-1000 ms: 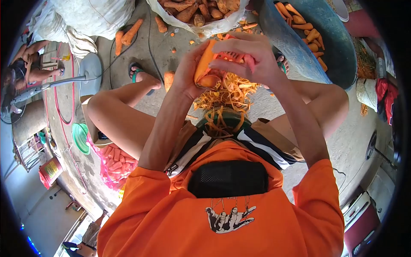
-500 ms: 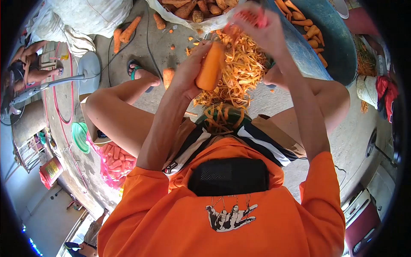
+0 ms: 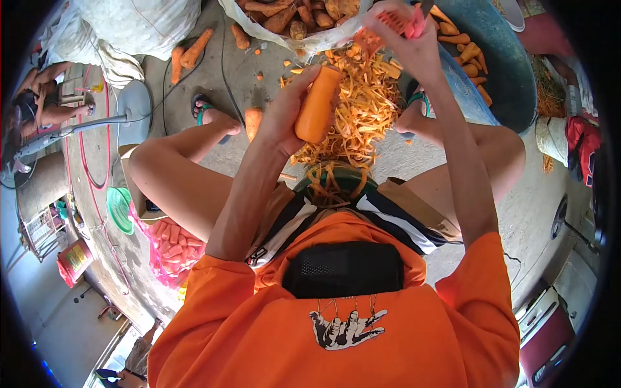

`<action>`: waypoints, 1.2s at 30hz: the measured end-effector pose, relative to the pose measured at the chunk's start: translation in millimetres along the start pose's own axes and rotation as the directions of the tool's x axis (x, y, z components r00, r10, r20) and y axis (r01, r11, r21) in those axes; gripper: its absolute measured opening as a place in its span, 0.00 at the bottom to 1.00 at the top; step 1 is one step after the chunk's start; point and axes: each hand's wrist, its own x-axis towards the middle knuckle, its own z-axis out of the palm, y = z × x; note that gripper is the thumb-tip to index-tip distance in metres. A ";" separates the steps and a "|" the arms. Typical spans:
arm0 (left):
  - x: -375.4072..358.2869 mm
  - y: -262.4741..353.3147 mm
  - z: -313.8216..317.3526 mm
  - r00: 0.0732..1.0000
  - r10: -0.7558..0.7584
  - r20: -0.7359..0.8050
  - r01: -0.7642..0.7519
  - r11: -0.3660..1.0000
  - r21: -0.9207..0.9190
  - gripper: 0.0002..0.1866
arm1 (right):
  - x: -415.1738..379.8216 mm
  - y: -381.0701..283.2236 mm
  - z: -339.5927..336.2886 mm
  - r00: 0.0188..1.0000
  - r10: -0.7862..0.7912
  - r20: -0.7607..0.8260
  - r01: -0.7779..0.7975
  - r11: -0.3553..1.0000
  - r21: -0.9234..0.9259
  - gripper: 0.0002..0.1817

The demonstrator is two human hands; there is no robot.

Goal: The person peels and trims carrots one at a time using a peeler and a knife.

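Note:
My left hand (image 3: 290, 113) is wrapped round a thick peeled carrot (image 3: 317, 107), held tilted over the floor. Up and to the right, my right hand (image 3: 411, 42) grips a red tool (image 3: 393, 23) that looks like a peeler; its blade is blurred. A heap of orange peelings (image 3: 362, 110) lies between my feet, under both hands, with some strands on a dark green round thing (image 3: 336, 182) between my thighs. A single carrot (image 3: 253, 123) rests on the floor left of my left hand.
A white sack (image 3: 310, 44) of unpeeled carrots stands ahead. At the right is a blue tub (image 3: 511, 103) holding peeled carrots. A pink bag (image 3: 173, 249) of carrots, a fan (image 3: 134, 111) and loose cables lie left. Another person's legs (image 3: 61, 113) show far left.
My right hand and the red tool have shifted slightly right and lower. The carrot in my left hand is a little lower and more fully in view.

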 end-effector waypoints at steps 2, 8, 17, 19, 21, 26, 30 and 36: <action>0.7 -0.3 3.5 0.997 0.022 -0.074 -0.023 1.000 -0.014 0.18 | -13.6 2.6 12.0 0.975 -0.173 0.141 0.182 0.982 -0.047 0.10; -1.1 0.6 -8.4 0.998 0.019 0.061 -0.020 0.999 0.026 0.20 | 3.4 26.3 2.2 0.999 -0.039 -0.028 0.046 0.948 0.316 0.06; -2.7 1.1 -3.0 0.998 -0.059 0.022 0.062 0.983 -0.172 0.22 | -21.1 -6.7 30.2 0.968 -0.180 0.174 0.179 0.984 0.025 0.14; -2.6 -2.1 -5.6 0.997 -0.061 0.057 0.072 0.973 -0.218 0.21 | -7.9 7.7 12.6 0.999 0.009 0.045 -0.018 0.980 0.198 0.15; 3.3 -1.7 -9.2 0.994 -0.056 0.092 0.078 0.965 -0.252 0.21 | 11.2 0.1 -6.1 0.993 -0.095 -0.076 0.097 0.995 0.027 0.06; 0.5 5.9 0.3 0.999 -0.028 0.022 0.030 0.994 -0.102 0.18 | -25.1 -33.3 30.8 0.917 -0.295 0.269 0.333 0.937 -0.108 0.10; 6.4 -4.5 -9.8 0.999 0.040 -0.010 -0.040 0.999 -0.010 0.19 | -11.6 6.7 18.7 0.992 0.016 0.125 -0.032 0.992 0.126 0.09; -0.6 5.9 8.0 1.000 -0.015 0.002 0.015 0.986 -0.169 0.19 | -26.1 -16.2 25.3 0.998 -0.044 0.047 0.030 0.963 0.269 0.08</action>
